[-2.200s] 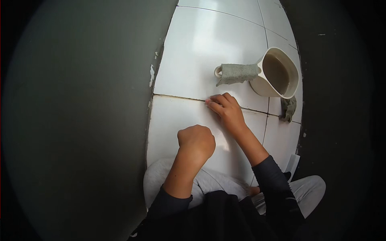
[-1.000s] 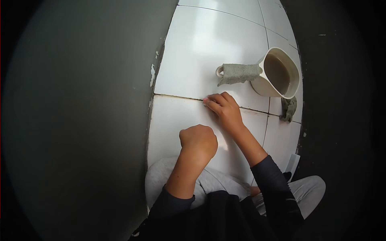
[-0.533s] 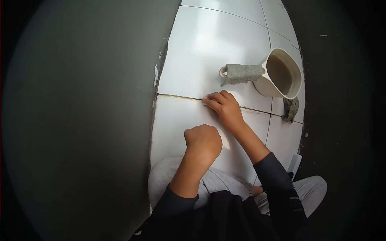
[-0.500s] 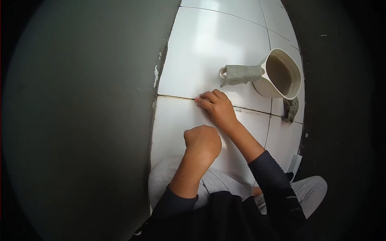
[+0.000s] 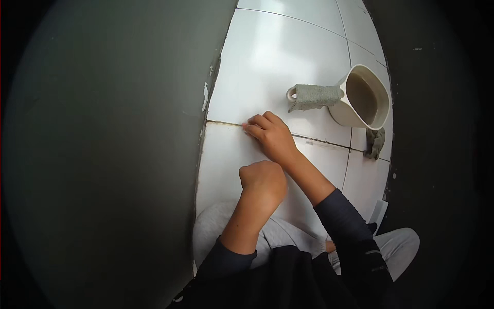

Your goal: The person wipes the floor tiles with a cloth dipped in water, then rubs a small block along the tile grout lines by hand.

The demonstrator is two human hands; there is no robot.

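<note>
The right hand (image 5: 272, 136) reaches across the glossy white tiled floor (image 5: 267, 67), its fingertips bunched at the dark, stained grout line (image 5: 221, 122) that runs between two large tiles. The fingers are bent and drawn together, but whether they grip anything small cannot be told. The left hand (image 5: 263, 180) is clenched in a fist, wrist bent, just beside the right forearm and above the near tile; whether something is inside it is hidden. Beyond the right hand, a cream plastic dipper (image 5: 337, 114) stands on the tiles with murky grey-brown liquid (image 5: 362, 98) in it. Its looped handle points toward the left, and a grey-green cloth (image 5: 316, 97) is draped over it. A crumpled, darker grey-green cloth (image 5: 375, 143) lies at the dipper's near side, partly hidden by it. The person sits with folded legs in light grey trousers (image 5: 399, 250); a pale, flat-sided object (image 5: 379, 212) is near the knee on the right.
</note>
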